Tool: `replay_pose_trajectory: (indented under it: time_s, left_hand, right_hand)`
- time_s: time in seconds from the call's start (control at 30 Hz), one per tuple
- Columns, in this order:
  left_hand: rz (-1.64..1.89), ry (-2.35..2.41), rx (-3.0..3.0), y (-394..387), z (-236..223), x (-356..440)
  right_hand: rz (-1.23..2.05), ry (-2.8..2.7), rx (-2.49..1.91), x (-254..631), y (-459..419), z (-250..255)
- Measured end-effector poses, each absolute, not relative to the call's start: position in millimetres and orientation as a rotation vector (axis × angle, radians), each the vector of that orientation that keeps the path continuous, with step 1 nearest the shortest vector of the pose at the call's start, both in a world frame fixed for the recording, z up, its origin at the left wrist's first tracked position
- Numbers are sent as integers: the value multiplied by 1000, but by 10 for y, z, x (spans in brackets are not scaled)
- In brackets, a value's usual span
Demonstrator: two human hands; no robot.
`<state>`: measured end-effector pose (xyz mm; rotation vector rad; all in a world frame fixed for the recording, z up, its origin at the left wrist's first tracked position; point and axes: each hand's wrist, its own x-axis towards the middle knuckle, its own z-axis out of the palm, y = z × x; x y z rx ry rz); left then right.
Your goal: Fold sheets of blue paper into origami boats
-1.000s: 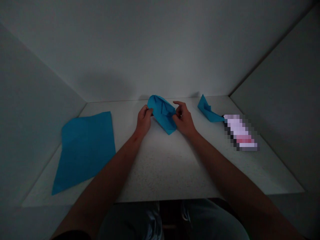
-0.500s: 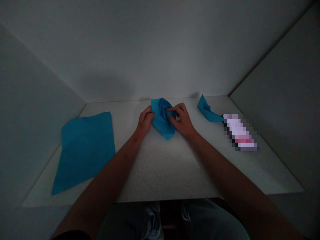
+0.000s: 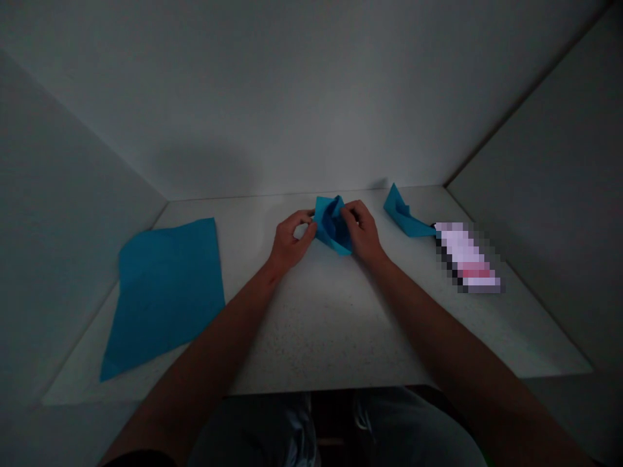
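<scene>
Both my hands hold a folded piece of blue paper above the middle of the white speckled tabletop. My left hand pinches its left side, and my right hand grips its right side, partly hiding the folds. To the left lies a flat blue paper sheet. Another folded blue paper piece rests at the back right, touching a pixelated white and pink object that I cannot identify.
Pale walls rise behind and on both sides of the tabletop. The front table edge runs below my forearms, with my legs in dark trousers beneath it.
The folded blue paper has drawn narrower and shifted right between my hands. My left hand has moved right with it. The other papers and the pixelated object stay put.
</scene>
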<state>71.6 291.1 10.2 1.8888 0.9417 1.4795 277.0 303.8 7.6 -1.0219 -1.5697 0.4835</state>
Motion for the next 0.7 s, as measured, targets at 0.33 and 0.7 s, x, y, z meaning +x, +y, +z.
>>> replay_pose_trajectory:
  time_s: [0.33,0.7]
  left_hand:
    - [1673,1134,1513,3109,-13,628]
    - [1859,989,971,3352,-148,456]
  right_hand:
    - [509,-1285,-1043,2851,3073,69]
    - [366,-1086,-1127,2988,3168,-12]
